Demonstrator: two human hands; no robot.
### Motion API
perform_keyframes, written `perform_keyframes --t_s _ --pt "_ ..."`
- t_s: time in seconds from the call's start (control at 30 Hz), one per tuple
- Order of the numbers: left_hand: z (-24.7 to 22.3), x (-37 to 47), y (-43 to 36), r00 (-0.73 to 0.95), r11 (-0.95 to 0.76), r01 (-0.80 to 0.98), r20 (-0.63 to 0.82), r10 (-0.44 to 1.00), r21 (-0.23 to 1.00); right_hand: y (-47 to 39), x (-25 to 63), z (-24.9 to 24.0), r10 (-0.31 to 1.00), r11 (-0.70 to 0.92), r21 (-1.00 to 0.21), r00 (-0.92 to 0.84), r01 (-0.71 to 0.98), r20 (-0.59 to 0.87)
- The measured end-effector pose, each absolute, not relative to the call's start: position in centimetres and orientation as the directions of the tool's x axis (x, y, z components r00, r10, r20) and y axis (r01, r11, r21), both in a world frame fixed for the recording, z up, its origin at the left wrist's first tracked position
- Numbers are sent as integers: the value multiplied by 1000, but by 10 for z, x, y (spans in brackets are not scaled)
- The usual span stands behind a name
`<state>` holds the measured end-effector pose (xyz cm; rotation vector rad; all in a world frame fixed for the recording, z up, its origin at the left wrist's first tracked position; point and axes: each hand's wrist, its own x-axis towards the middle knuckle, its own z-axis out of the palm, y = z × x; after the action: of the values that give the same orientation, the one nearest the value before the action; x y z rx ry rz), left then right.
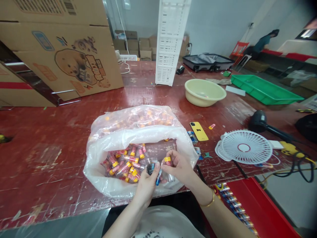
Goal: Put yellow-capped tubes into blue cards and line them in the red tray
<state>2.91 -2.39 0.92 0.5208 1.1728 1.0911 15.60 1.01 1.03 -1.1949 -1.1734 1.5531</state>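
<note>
Here we are at the red table (66,129), the big printed carton (64,59) looming at its left, and the white plastic bag (138,132) lies open right in front of us, capped tubes (123,162) jumbled inside! Across the table sit the green tray (264,91) and the cream basin (205,92); nearer, the white fan (244,147) lies beside the hair dryer (260,122). And the yellow phone (199,131) rests just right of the bag. Now our hands, over the bag's opening: our right hand (179,165) grips a yellow-capped tube (168,162), while our left (147,181) pinches small blue-and-dark pieces (151,168)!
</note>
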Motion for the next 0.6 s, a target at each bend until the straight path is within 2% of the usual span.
perform_keyframes --t_s 0.13,0.27,0.43,0.53,0.6 --pt "9 20 -25 59 498 -365 -515 855 786 15 163 9 957 -227 -972 -199 -55 -213" --pt "3 10 -26 113 509 -245 -497 860 825 17 172 9 979 -148 -989 -146 -19 -144" --pt "-4 6 -23 80 398 -142 -391 917 906 21 182 21 989 146 -987 -25 65 144" --pt "-4 6 -21 99 349 -82 -341 935 934 25 183 33 934 355 -916 -106 185 341" --pt "-3 6 -20 114 335 -61 -327 938 940 28 183 40 896 437 -868 -196 237 398"
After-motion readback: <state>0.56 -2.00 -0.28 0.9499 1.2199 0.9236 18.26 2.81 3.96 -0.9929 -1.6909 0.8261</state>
